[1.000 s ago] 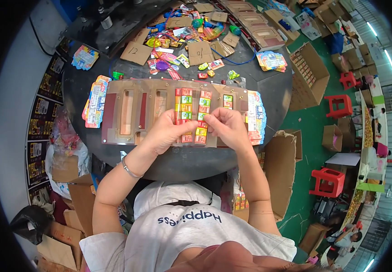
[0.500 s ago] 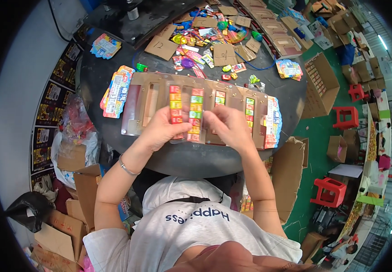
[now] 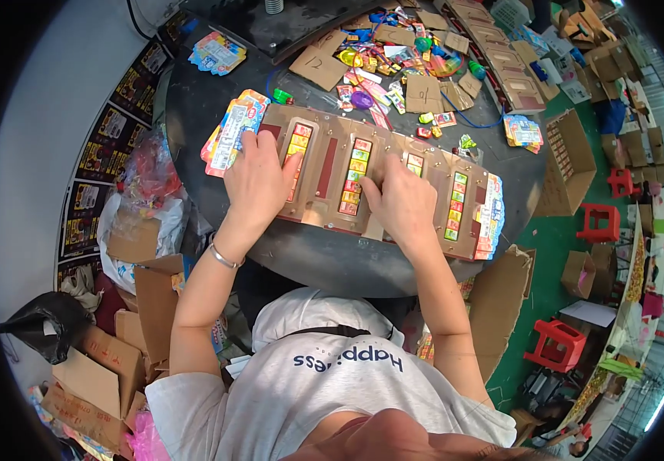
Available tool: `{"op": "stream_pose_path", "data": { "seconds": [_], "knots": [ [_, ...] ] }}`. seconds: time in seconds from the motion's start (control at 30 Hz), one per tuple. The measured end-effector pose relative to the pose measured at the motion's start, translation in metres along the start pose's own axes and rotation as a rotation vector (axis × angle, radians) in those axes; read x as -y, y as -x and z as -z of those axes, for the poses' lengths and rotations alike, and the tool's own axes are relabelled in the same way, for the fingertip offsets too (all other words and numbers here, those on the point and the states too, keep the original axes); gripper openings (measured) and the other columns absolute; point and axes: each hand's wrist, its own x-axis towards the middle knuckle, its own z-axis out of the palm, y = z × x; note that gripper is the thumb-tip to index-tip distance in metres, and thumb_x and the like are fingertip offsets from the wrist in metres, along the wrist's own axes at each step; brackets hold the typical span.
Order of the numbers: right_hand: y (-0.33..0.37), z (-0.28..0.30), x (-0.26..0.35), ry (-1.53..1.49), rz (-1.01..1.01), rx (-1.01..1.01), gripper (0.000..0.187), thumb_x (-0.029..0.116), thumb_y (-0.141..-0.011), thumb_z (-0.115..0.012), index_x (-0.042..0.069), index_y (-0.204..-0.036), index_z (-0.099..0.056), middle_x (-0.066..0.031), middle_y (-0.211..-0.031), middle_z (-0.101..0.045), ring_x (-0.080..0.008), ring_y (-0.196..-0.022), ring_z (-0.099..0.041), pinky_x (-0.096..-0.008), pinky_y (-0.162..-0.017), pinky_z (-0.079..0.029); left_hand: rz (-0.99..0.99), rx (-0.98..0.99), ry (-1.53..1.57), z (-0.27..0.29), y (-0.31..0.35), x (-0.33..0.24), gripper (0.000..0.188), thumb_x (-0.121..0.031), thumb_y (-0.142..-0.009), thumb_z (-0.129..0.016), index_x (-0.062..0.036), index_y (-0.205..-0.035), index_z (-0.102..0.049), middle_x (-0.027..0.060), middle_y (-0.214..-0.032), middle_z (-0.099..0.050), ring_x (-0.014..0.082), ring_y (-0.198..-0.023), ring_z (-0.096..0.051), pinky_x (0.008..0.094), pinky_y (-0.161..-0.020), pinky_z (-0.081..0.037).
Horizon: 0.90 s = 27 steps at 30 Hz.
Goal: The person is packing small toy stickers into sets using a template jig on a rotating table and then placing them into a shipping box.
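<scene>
Rows of small red, yellow and green packets [image 3: 353,177] sit in a brown slotted tray [image 3: 327,165] on a black desk [image 3: 309,265]; left hand [image 3: 259,180] has fingers spread, right hand [image 3: 405,200] fingers curled, grip unclear.

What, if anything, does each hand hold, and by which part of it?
Nothing appears held: the left hand and right hand lie over the slotted tray.

My left fingers [image 3: 269,150] cover part of the leftmost candy strip [image 3: 301,138]; my right fingers [image 3: 395,170] hide most of the third strip [image 3: 415,160], leaving its upper end visible. The top edge cuts off the black machine [image 3: 263,29] and far brown frame [image 3: 493,50]. Small print on the left card stack [image 3: 236,127] is illegible.
</scene>
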Motion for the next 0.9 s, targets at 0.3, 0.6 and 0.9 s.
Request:
{"op": "stream_pose_path", "data": {
  "seconds": [0.3, 0.6, 0.9],
  "knots": [
    [0.043, 0.062, -0.105, -0.300, -0.357, -0.345, 0.053, 0.006, -0.095, -0.060, 0.015, -0.146, -0.048, -0.0031, -0.063, -0.052, -0.0084, -0.060, -0.050, -0.0286, -0.056, -0.044, -0.194, -0.194, 0.196, -0.011, -0.056, 0.090, 0.024, -0.009, -0.083, -0.068, -0.0093, -0.108, -0.073, 0.0128, -0.111, -0.067, 0.0325, -0.101, -0.062, 0.0405, -0.089, -0.049],
    [0.073, 0.021, -0.282, -0.633, -0.418, -0.129, 0.052, 0.013, -0.075, -0.084, -0.003, -0.119, -0.061, -0.0023, -0.097, -0.066, -0.0081, -0.081, -0.058, -0.0244, -0.071, -0.049, 0.168, 0.044, 0.377, -0.050, -0.083, 0.155, 0.048, -0.028, -0.077, -0.085, 0.0021, -0.109, -0.065, 0.0122, -0.099, -0.071, 0.0202, -0.085, -0.067, 0.0324, -0.078, -0.053],
    [0.089, 0.042, -0.232, 0.104, -0.302, -0.365, 0.047, 0.015, -0.082, -0.077, 0.000, -0.123, -0.059, -0.0087, -0.104, -0.062, -0.0158, -0.084, -0.064, -0.0279, -0.074, -0.051, 0.044, 0.053, -0.068, -0.008, -0.085, 0.115, 0.052, -0.022, -0.082, -0.079, -0.0078, -0.126, -0.055, 0.0126, -0.106, -0.071, 0.0321, -0.086, -0.071, 0.0396, -0.072, -0.057]
  ]
}}
